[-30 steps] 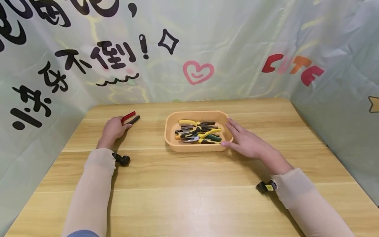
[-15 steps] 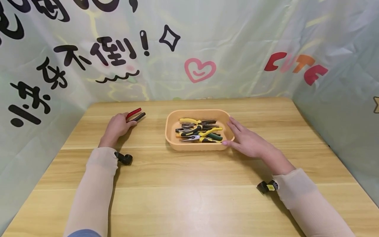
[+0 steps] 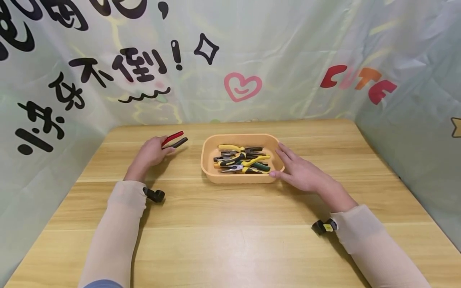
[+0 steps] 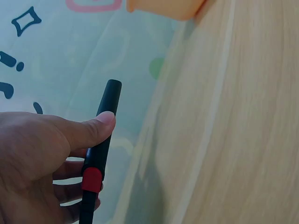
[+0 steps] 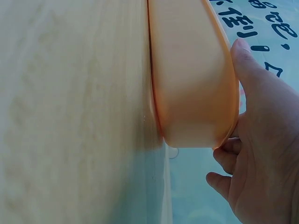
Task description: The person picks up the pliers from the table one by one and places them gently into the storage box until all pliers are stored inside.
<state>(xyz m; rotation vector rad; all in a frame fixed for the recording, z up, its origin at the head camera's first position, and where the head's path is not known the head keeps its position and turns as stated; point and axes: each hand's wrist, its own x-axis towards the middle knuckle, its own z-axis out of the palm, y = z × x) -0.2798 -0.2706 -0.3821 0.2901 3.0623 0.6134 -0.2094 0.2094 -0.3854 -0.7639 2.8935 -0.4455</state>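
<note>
My left hand (image 3: 151, 153) is at the left of the table. It grips a pair of pliers with one red handle (image 3: 173, 137) and one black handle (image 3: 179, 143). In the left wrist view my thumb presses on the black handle (image 4: 108, 95); the pliers' head is hidden by the hand in the head view. My right hand (image 3: 302, 173) holds the right end of a peach plastic tray (image 3: 237, 179), thumb on the front rim and fingers at the right rim. Several pliers (image 3: 245, 160) with yellow, black, orange and green handles lie jumbled in the tray.
The wooden table (image 3: 230, 236) meets a pale printed cloth (image 3: 284, 52) at its back and sides. A small black camera (image 3: 155, 195) sits on the left wrist and another black camera (image 3: 324, 227) on the right. Bare tabletop separates the left hand from the tray.
My left hand has moved to the right with the red-and-black pliers, closer to the tray. The right hand and the tray have stayed in place.
</note>
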